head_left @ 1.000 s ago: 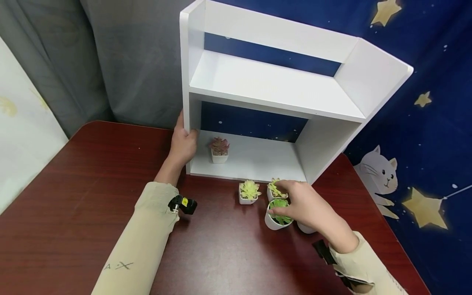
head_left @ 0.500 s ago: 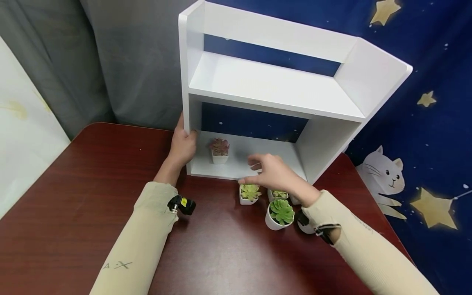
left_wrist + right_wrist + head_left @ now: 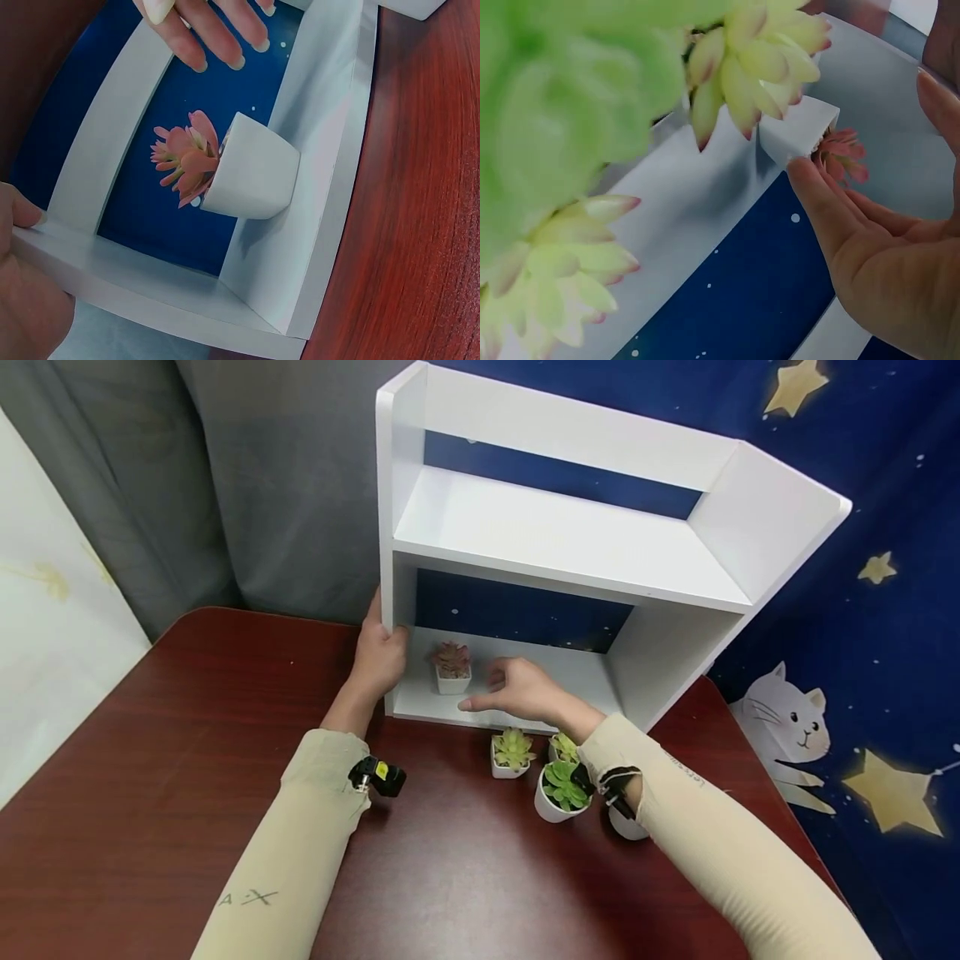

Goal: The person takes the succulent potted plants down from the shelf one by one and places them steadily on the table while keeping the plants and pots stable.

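A white two-tier shelf point(image 3: 570, 539) stands on the table, and my left hand point(image 3: 378, 658) grips its left side panel point(image 3: 165, 300), thumb on the inner side. On the lower board sits a pink succulent point(image 3: 187, 156) in a white pot point(image 3: 251, 169), upright near that panel. My right hand point(image 3: 521, 689) is inside the lower compartment, just right of this pot. Its fingers point(image 3: 229, 34) are spread and loosely bent, with a gap between thumb and fingertips and nothing held. In the head view they appear apart from the pot.
Before the shelf stand a yellow-green succulent point(image 3: 513, 752), another one point(image 3: 564, 747) partly hidden, and a green succulent point(image 3: 564, 783) in a round pot. A further white pot point(image 3: 628, 823) is mostly covered by the right sleeve. The dark red table point(image 3: 450, 868) extends leftward and forward.
My right hand has moved left and away from me, from above the succulents in front into the lower compartment near the pink one. My left hand stays on the panel.
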The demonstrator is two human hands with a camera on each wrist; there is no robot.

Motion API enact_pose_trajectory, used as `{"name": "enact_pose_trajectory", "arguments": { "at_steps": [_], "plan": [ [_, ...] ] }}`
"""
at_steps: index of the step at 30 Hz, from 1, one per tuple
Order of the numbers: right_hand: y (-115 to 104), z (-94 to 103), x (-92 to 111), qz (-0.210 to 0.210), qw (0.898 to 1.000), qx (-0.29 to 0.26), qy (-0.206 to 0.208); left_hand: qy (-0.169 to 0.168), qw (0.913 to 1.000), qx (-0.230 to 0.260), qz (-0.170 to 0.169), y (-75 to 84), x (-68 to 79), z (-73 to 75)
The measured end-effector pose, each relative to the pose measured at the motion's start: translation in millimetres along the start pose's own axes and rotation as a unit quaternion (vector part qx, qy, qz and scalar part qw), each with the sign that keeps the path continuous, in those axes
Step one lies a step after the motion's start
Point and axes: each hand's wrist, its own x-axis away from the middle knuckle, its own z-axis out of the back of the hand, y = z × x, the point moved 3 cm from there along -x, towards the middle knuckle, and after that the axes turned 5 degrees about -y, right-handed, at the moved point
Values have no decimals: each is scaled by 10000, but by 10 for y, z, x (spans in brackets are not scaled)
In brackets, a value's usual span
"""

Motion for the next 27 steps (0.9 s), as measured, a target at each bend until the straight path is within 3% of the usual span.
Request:
{"name": "enact_pose_trajectory", "arguments": {
  "at_steps": [5, 13, 27],
  "plan": [
    [-53, 51, -3, -183, 9995, -89, -241, 18, 10000, -44, 74, -3, -7, 12],
    [-130, 146, -94, -140, 9997, 75, -199, 83, 10000, -18, 29, 3, 3, 48],
    [-31, 208, -380, -308, 9992, 146, -198, 87, 9999, 86, 122, -9, 40, -15]
  ]
}}
